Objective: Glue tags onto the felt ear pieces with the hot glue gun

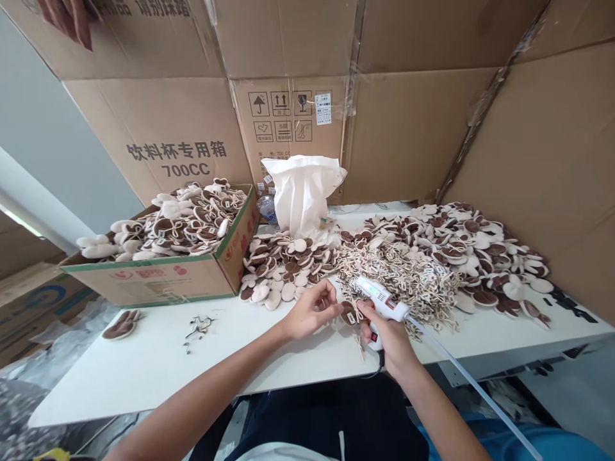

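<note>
My right hand (391, 342) is wrapped round a white hot glue gun (379, 298), with a clear glue stick (473, 381) trailing out of its back. My left hand (312, 310) is closed, its thumb and fingertips at the left edge of a small brown fabric piece (346, 315). A cream string bow with a small label lies on that piece, and my right thumb and finger are close against the bow. Behind the glue gun spreads a heap of cream string bows (413, 282). A few loose strings (359, 346) lie below the piece.
Brown-and-white plush pieces are heaped in the middle (288, 272) and at right (480, 250). A carton (158, 282) full of bowed pieces stands left. A white tissue pack (303, 198) stands behind. One finished-looking piece (121, 324) and scraps (199, 326) lie front left. Cardboard walls (403, 134) enclose the back.
</note>
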The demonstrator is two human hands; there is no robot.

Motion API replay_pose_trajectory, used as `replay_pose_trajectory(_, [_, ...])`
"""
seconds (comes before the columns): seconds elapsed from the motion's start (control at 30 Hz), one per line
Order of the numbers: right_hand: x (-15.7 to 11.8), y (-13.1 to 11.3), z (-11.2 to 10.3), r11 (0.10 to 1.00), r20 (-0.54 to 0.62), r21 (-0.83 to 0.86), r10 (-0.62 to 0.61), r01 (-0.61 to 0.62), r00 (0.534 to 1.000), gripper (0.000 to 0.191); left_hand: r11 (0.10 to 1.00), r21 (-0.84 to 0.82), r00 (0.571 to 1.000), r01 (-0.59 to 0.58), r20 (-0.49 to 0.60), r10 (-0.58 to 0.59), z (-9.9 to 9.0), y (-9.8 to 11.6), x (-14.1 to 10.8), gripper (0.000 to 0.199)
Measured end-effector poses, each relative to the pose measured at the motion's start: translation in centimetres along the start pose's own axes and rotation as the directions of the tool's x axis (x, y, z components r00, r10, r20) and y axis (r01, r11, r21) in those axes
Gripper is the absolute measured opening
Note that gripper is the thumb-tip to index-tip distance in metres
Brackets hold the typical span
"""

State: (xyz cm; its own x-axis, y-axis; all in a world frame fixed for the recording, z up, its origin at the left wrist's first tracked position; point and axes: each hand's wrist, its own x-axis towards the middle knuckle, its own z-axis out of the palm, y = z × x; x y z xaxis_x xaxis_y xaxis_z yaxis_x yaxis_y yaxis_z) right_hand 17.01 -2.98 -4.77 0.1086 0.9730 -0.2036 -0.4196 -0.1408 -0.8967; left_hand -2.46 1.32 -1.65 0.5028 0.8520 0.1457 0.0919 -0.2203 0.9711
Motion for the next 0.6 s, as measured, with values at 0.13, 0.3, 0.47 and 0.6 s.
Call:
replay_pose_trajectory(0.13, [0.0,0.0,-0.1,1.000,0.010,-0.021,0.009,-0.009,1.000,0.045,0.998,-0.052,0.997,0.041,0.071,-0.037,0.5,0.2,-0.2,0.040])
replay_pose_trajectory(0.3, [0.2,0.4,-0.3,1.000,0.011,-0.020,0.004,-0.004,1.000,0.045,0.986,-0.141,0.983,0.092,0.172,-0.067,0.9,0.3,-0.3,0.044])
replay_pose_trajectory(0.47, [0.3,0.5,-0.3,0.999,0.024,-0.031,0.007,-0.006,1.000,0.045,0.980,-0.172,0.983,0.101,0.171,-0.071,1.1,-0.2,-0.3,0.046])
replay_pose_trajectory(0.6, [0.2,0.3,-0.2,0.999,0.025,-0.042,0.007,-0.006,1.000,0.046,0.975,-0.195,0.982,0.105,0.177,-0.070,1.2,-0.4,-0.2,0.048])
